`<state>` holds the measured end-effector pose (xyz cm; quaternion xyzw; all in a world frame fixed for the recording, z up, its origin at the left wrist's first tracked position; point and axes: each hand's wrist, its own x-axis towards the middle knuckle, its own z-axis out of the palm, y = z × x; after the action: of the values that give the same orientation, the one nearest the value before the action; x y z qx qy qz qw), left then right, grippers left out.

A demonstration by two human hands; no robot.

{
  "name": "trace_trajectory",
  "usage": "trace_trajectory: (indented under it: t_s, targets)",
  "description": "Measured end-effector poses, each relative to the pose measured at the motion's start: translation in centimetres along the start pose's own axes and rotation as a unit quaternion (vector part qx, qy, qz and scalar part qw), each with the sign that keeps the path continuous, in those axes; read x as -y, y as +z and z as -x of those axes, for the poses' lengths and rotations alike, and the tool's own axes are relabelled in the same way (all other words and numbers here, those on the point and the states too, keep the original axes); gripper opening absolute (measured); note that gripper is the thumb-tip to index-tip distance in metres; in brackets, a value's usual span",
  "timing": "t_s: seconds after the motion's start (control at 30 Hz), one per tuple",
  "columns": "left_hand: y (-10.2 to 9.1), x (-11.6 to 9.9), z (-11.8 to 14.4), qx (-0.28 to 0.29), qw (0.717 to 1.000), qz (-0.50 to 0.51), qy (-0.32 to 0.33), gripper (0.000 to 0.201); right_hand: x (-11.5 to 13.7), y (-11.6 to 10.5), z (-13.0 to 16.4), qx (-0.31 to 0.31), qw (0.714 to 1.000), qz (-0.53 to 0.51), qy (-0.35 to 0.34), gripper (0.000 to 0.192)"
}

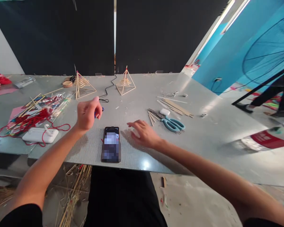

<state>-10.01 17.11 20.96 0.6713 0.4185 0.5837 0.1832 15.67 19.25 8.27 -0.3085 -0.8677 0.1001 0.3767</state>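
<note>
My left hand [86,113] is raised over the table with its fingers curled. Bits of a small blue object [103,109] show at its fingers; most of it is hidden, so I cannot tell its kind. To the right, my right hand [143,132] has its fingers apart and holds nothing, palm down by the tabletop. A phone [111,145] with a lit, blurred screen lies between and below the two hands. Blue-handled scissors [171,123] rest right of my right hand, beside a small white case [164,112] and thin wooden sticks [177,107].
Two stick pyramids [126,82] [84,85] stand toward the back, with a black cord [106,91] between them. At left are red yarn [29,121], a white power bank [40,135] and a tape roll [67,84]. A bottle [265,140] lies at right, near a fan [272,50].
</note>
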Motion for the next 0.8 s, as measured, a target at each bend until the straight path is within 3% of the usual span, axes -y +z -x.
trace_trajectory:
  t_s: [0.13, 0.2, 0.3, 0.4, 0.57, 0.8]
  targets:
    - [1.9, 7.8, -3.1, -0.015, 0.994, 0.048, -0.097, 0.068, -4.3, -1.9, 0.1, -0.083, 0.994, 0.033, 0.056, 0.024]
    - [3.0, 11.3, -3.0, -0.007, 0.989, 0.056, -0.136, 0.067, -5.8, -2.3, 0.5, -0.111, 0.989, 0.047, 0.085, 0.023]
    - [3.7, 14.8, -1.8, 0.030, 0.991, 0.027, -0.124, 0.067, -7.0, -2.1, 1.4, -0.131, 0.983, 0.062, 0.116, 0.022]
    - [3.4, 16.0, -0.4, 0.065, 0.991, 0.006, -0.117, 0.065, -7.3, -1.8, 1.9, -0.128, 0.981, 0.064, 0.131, 0.021]
    - [3.3, 16.1, 0.7, 0.128, 0.986, -0.028, -0.105, 0.063, -7.3, -1.8, 2.4, -0.119, 0.982, 0.064, 0.128, 0.018]
    - [3.6, 16.3, 0.8, 0.182, 0.977, -0.039, -0.102, 0.061, -6.2, -1.7, 3.1, -0.061, 0.995, 0.058, 0.046, 0.017]
